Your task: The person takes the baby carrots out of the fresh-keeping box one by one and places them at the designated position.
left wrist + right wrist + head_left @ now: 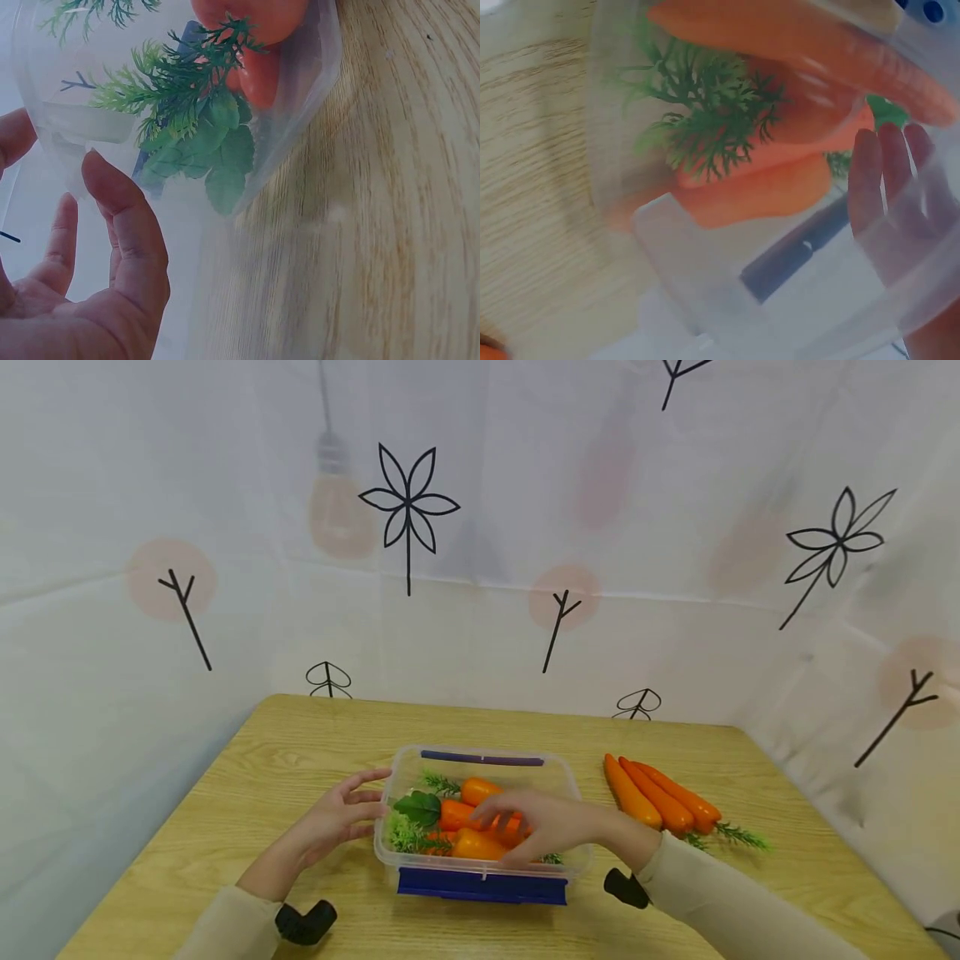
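A clear plastic box (480,756) with blue clips stands on the table. Inside it lie several orange carrots (474,845) with green leafy tops (418,808), seen through its wall in both wrist views. My right hand (543,822) reaches in over the carrots, thumb apart from the fingers. Its fingers (870,180) look fairly straight in the right wrist view, near the end of one carrot (810,49). At the box's left side, my left hand (341,814) has its fingers loosely bent, fingertips right at the rim; its thumb (112,187) stands apart from them.
Three more carrots (663,802) with green tops lie together on the table to the right of the box. The wooden table (315,735) reaches back to a white cloth backdrop (480,635) with printed plants. Black wrist straps (306,923) show at both sleeves.
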Demonstrator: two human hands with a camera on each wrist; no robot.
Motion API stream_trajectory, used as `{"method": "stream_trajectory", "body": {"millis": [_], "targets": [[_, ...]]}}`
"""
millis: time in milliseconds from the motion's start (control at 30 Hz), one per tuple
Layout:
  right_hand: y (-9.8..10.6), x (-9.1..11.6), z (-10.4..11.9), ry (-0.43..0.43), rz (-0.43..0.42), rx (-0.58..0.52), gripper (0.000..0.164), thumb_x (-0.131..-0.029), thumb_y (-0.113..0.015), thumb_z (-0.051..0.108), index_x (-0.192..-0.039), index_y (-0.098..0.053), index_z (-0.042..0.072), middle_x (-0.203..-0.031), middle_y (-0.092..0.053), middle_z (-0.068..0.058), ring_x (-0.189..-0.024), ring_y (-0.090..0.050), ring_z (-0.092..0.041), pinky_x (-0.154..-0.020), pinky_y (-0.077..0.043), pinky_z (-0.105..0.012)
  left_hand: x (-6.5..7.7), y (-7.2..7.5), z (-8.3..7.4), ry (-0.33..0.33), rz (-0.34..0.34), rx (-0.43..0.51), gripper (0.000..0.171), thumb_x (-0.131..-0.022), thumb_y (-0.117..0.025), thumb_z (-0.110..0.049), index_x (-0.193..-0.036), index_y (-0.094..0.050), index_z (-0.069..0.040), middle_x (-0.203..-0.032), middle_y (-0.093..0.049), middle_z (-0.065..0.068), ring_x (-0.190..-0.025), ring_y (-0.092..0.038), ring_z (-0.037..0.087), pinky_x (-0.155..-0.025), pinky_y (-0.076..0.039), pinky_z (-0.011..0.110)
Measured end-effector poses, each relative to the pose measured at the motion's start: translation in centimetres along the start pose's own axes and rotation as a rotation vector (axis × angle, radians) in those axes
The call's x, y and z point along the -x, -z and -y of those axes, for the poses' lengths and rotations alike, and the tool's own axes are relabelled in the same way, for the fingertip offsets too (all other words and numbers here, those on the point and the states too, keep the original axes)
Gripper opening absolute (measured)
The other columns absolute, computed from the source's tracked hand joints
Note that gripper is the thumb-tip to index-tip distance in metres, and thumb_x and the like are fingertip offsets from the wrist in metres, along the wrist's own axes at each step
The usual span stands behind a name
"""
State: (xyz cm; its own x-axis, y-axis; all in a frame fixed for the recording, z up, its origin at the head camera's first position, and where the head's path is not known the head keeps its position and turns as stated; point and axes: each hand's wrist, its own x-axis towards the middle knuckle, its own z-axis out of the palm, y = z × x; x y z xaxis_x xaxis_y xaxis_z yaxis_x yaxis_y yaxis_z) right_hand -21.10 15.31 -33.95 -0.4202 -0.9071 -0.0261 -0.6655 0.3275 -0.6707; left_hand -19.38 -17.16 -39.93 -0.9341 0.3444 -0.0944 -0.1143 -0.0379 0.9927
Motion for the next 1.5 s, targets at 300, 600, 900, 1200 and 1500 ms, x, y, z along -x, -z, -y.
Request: {"method": "stream_trajectory", "body": {"millis": [300,600,900,1200,1500], "targets": [[-0.3,-1.3,0.3,-0.049,0.144,-0.045,0.054,-0.085,-0.069,0.029,-0.133,-0.048,0.017,-0.128,-0.049,0.008,-0.106,-0.048,-0.008,-0.089,-0.042,-0.029,0.1,0.0,-0.6,0.013,0.0,0.016,0.07,-0.087,-0.066,-0.012,-0.145,-0.028,-0.005,-0.131,-0.039,0.027,-0.099,-0.057,0.021,-0.08,-0.049,0.036],[-0.2,-1.5,0.5,-0.064,0.152,-0.066,0.044,-0.087,-0.066,0.028,-0.128,-0.051,0.019,-0.123,-0.048,0.01,-0.098,-0.047,-0.009,-0.082,-0.042,-0.026,0.2,-0.1,-0.7,0.012,0.001,0.021,0.07,-0.087,-0.067,-0.012,-0.145,-0.027,-0.004,-0.13,-0.04,0.027,-0.099,-0.057,0.022,-0.081,-0.049,0.037],[0.0,-1.4,0.4,-0.038,0.142,-0.144,0.044,-0.085,-0.068,0.022,-0.126,-0.052,0.016,-0.12,-0.051,0.005,-0.096,-0.052,-0.01,-0.081,-0.047,-0.029,0.2,0.0,-0.7,0.002,0.009,0.014,0.069,-0.087,-0.067,-0.012,-0.144,-0.029,-0.003,-0.131,-0.041,0.028,-0.099,-0.058,0.021,-0.079,-0.049,0.035],[0.1,-1.3,0.5,-0.023,0.109,-0.204,0.041,-0.084,-0.071,0.015,-0.121,-0.053,0.012,-0.112,-0.051,0.002,-0.082,-0.045,-0.021,-0.072,-0.049,-0.028,0.2,0.1,-0.7,0.001,0.032,0.0,0.069,-0.088,-0.066,-0.013,-0.144,-0.028,-0.003,-0.129,-0.043,0.028,-0.094,-0.059,0.019,-0.072,-0.05,0.033],[0.5,-0.6,0.8,-0.048,0.006,-0.189,0.034,-0.083,-0.072,0.017,-0.113,-0.057,0.014,-0.11,-0.054,0.002,-0.088,-0.05,-0.016,-0.075,-0.049,-0.032,0.2,0.0,-0.7,0.022,0.002,0.002,0.067,-0.087,-0.066,-0.013,-0.143,-0.032,-0.004,-0.132,-0.042,0.027,-0.092,-0.059,0.018,-0.07,-0.051,0.032]]}}
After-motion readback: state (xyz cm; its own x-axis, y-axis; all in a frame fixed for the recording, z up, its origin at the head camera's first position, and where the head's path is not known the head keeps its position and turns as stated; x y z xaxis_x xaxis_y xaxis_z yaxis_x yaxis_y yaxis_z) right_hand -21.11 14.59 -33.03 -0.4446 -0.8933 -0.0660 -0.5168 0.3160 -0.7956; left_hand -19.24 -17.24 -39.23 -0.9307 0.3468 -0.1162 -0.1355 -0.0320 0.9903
